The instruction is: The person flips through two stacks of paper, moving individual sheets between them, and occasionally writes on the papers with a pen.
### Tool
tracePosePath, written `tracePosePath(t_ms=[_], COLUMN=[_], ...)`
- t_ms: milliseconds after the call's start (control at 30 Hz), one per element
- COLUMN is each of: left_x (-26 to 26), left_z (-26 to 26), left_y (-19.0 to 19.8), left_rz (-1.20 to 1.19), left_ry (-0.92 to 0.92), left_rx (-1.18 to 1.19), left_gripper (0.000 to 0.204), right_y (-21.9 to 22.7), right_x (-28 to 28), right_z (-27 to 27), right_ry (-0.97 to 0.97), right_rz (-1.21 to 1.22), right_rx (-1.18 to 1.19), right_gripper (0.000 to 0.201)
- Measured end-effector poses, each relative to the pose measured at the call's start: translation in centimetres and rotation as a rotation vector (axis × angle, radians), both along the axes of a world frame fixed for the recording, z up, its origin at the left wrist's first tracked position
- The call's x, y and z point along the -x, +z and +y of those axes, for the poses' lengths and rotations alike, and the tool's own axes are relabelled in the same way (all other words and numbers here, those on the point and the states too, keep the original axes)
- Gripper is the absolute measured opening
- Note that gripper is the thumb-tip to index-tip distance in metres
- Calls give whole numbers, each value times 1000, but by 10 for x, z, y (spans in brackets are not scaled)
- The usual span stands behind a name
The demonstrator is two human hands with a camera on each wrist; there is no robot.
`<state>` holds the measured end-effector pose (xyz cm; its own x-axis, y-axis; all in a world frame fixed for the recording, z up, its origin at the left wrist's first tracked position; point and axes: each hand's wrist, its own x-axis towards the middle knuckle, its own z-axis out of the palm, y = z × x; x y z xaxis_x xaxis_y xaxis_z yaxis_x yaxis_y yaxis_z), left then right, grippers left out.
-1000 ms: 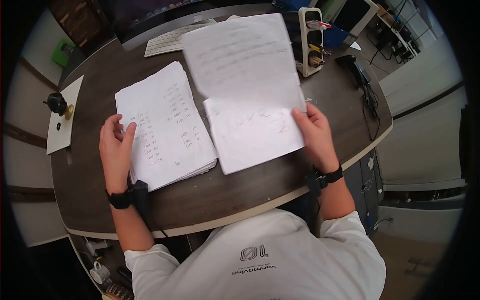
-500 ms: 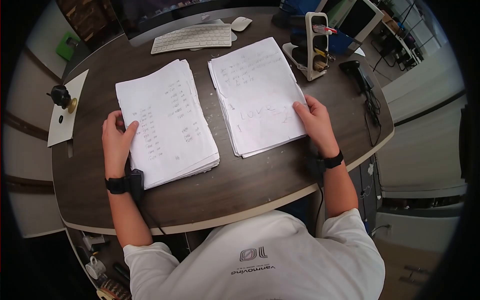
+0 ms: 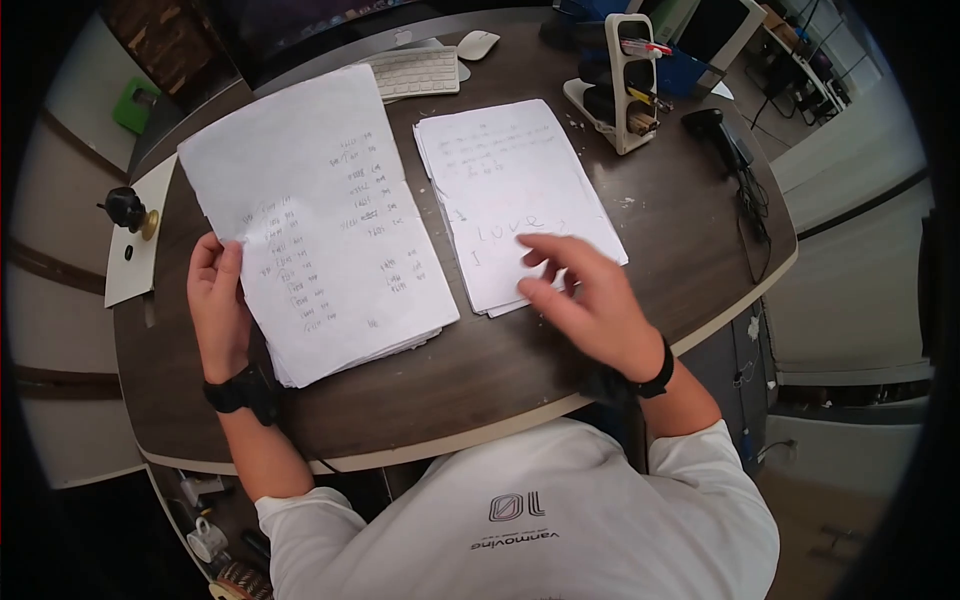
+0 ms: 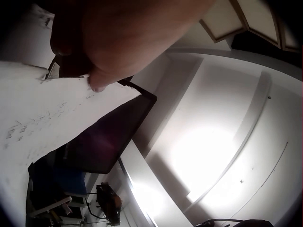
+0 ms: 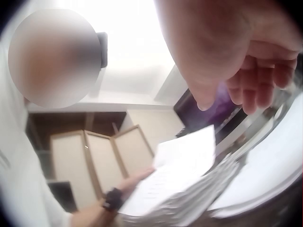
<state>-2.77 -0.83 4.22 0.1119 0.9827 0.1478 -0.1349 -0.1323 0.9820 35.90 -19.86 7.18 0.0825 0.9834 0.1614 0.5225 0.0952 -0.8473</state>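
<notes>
Top sheet (image 3: pixel 325 200) is lifting off the left paper stack (image 3: pixel 350 345), long axis running from the person's near left edge away toward the keyboard (image 3: pixel 418 72), far end tilting up, near edge staying low by the stack. Left hand (image 3: pixel 218 300) is pinching the sheet's near-left edge, fingers curling around the paper; left wrist view is showing a fingertip (image 4: pixel 97 85) on the sheet edge. Sheet is white, creased across the middle, carrying columns of small handwritten figures. Right hand (image 3: pixel 585 295) is hovering over the near corner of the right paper stack (image 3: pixel 510 190), fingers spread and loosely bent, holding nothing; motion blur, contact with paper unclear. Right stack is lying flat on the dark wood bench (image 3: pixel 480 370), just beside the left stack, handwriting on top. Farther out: mouse (image 3: pixel 478 44), desk organizer (image 3: pixel 625 85), barcode scanner (image 3: pixel 715 130) at the right.
</notes>
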Motion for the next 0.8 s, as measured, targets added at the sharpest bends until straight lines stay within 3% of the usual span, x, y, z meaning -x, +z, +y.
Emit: tracePosePath(t_ms=[133,167,200,267,333,433,467,533,567,667,800], left_x=[-20,-24,-25,-28,-23,-17,-8,4,8,-1,6], left_z=[-16,-20,-23,-27,-23,-13,-8,-1,4,2,9], left_y=[-1,-2,-5,-10,0,8,2,-12,-20,-14,-22], left_rz=[-94,-100,-97,-51,-11,481,475,1015,1008,946,913], left_ry=[-62,-88,-94,-133,-195,160,176,360,330,242,231], left_rx=[-6,-17,-16,8,41,-30,-19,-327,-258,-24,-39], left_gripper=[25,23,23,24,23,22,22,31,41,43,40], right_y=[-21,-16,-19,-29,-28,-22,-21,-18,-20,-23,-34], right_x=[44,48,51,50,27,-13,-29,-58,-73,-92,-96], right_z=[3,4,4,7,9,9,8,7,8,16,32], right_ry=[72,96,91,-2,-110,-268,-307,-370,-374,-359,-350], right_rz=[265,370,373,650,598,714,726,692,637,571,501], right_rx=[4,107,106,184,141,31,5,-8,-5,39,110], right_gripper=[66,52,52,37,30,31,32,33,34,34,30])
